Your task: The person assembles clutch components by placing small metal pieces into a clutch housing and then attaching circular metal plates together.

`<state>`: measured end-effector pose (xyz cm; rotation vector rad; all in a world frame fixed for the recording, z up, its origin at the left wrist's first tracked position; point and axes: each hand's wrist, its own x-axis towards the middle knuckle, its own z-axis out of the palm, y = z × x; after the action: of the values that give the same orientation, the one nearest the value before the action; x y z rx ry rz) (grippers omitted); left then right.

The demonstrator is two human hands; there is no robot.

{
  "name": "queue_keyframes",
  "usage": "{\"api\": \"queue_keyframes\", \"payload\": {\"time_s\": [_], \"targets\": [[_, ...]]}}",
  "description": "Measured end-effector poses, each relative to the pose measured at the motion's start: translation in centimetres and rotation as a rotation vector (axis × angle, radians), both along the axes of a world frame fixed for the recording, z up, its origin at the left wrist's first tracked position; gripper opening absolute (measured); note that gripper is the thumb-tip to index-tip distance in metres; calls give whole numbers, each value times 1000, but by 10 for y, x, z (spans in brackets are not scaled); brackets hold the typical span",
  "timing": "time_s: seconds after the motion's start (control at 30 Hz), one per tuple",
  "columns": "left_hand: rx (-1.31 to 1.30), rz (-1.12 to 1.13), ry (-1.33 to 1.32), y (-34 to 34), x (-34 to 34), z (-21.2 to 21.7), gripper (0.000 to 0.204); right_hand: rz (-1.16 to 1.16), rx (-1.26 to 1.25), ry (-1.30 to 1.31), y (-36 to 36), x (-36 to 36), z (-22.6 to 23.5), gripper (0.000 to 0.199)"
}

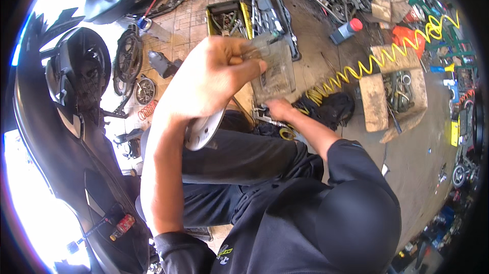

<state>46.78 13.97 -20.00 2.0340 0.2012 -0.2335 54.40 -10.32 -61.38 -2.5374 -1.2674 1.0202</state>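
My left hand (pixel 219 75) is raised in front of me and shut on a clear plastic packet (pixel 277 70) that hangs from its fingers. My right hand (pixel 279 108) is lower, just under the packet's bottom edge and above some metal tools (pixel 265 119) on the floor. Its fingers are curled, and whether they grip anything is hidden. A round silver metal part (pixel 204 130) sits under my left forearm, against my dark trouser leg. A black cloth (pixel 331 107) lies right of my right hand.
An open yellow toolbox (pixel 226 19) and a grey tool tray (pixel 277 11) lie ahead on the tiled floor. A yellow coiled hose (pixel 377 62) runs to the right past a wooden box of parts (pixel 400 96). A black motorcycle body (pixel 66 121) stands on my left, with a sprocket (pixel 127 60) beside it.
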Motion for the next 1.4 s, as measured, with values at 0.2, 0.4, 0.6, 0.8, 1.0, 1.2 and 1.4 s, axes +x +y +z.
{"api": "queue_keyframes", "payload": {"time_s": [0.2, 0.4, 0.6, 0.8, 1.0, 1.2, 1.4], "targets": [[-509, 345, 72, 46, -72, 26, 23, -392, 742, 479, 60, 8, 86, 23], [-579, 460, 1, 74, -120, 23, 27, -116, 1413, 426, 159, -3, 399, 15], [-513, 526, -90, 101, -175, 23, 26, 418, 1190, 589, 228, -44, 422, 19], [-556, 750, -304, 118, -238, -13, 24, 288, 767, 818, 299, -105, 417, 18], [-521, 971, -265, 126, -278, -61, 21, 243, 965, 524, 388, -116, 378, 12], [-574, 1090, -358, 135, -294, -79, 25, 360, 636, 937, 386, -148, 365, 18], [-503, 1047, -284, 138, -301, -76, 20, 277, 552, 689, 403, -115, 360, 10]]}}
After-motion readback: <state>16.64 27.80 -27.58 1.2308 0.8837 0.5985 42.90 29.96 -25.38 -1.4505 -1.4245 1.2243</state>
